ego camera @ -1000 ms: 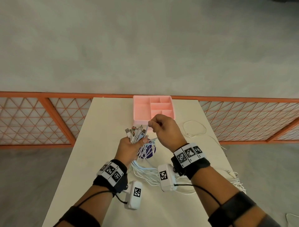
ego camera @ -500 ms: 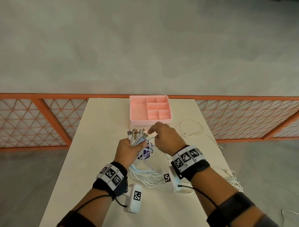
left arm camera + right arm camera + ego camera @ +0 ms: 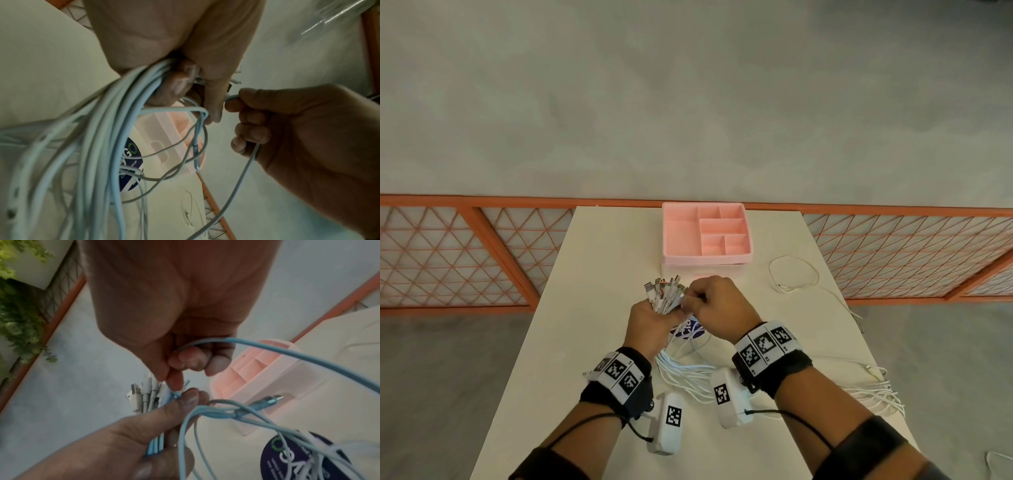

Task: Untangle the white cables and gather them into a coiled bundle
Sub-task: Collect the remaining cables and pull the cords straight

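Left hand (image 3: 650,323): fist wrapped round the white cables (image 3: 685,373) just below their plugs; connector ends (image 3: 666,294) fan up out of the fist, the rest trails down onto the table (image 3: 592,274) twd the near edge.
Right hand (image 3: 717,306): fingers curled, pinching one more cable end (image 3: 176,391) right at the left thumb; its cord (image 3: 287,353) loops back thru the palm.
Risk, slip: prob. the fist has to loosen to take the new plug; if so, ends already held could drop out.
Risk, snag: a free plug (image 3: 271,400) hangs among crossed loops in the right wrist view; pulling hard might cinch a knot.
Risk, strays: the lone loop (image 3: 792,274) by the pink organiser tray (image 3: 671,233) lies well apart, easily left out.
Writing: dark round sticker (image 3: 298,459) under the cords, letters "GO" + partial white text, not legible. Wristbands carry square b/w code markers, no words.
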Demonstrator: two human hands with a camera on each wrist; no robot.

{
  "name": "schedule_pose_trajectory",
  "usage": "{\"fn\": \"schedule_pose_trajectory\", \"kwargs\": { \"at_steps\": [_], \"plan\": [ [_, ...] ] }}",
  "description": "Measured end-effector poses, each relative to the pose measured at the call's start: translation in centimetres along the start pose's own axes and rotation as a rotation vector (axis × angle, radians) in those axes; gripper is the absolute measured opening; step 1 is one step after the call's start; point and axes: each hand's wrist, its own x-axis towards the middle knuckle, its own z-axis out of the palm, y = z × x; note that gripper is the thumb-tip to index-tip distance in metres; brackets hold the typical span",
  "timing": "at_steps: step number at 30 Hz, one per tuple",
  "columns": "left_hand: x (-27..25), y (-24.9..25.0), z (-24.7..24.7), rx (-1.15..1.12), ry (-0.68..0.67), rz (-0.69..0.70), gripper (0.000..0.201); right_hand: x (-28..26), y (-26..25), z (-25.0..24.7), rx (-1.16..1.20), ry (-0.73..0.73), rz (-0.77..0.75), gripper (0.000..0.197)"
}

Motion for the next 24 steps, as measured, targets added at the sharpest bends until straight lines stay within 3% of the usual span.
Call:
{"fn": "schedule_pose_trajectory", "kwargs": {
  "at_steps": [4, 10, 16, 18, 22, 24],
  "plan": [
    [-0.1, 0.7, 0.0, -0.056, -0.004, 0.009, 0.021, 0.2, 0.8, -0.4, 0.250, 0.128, 0.115, 0.019],
    [0.0, 0.6, 0.6, -0.044, -0.012, -0.001, 0.021, -0.1, 1.1, -0.1, 0.330, 0.176, 0.140, 0.018],
    [0.0, -0.3, 1.1, -0.037, -0.013, -0.038, 0.020, 0.4, 1.5, -0.4, 0.226, -0.059, 0.143, 0.014],
    [0.1, -0.9, 0.8, -0.024, 0.003, -0.058, 0.018, 0.1, 1.4, -0.5, 0.273, -0.073, 0.142, 0.015],
    [0.6, -1.8, 0.0, 0.053, 0.037, -0.052, 0.017, 0.0, 0.2, -1.0, 0.524, 0.156, 0.146, 0.027],
    [0.5, -2.6, -0.2, 0.101, 0.031, -0.053, 0.016, 0.2, -0.3, -2.1, 0.689, 0.277, 0.160, 0.024]
  ]
}}
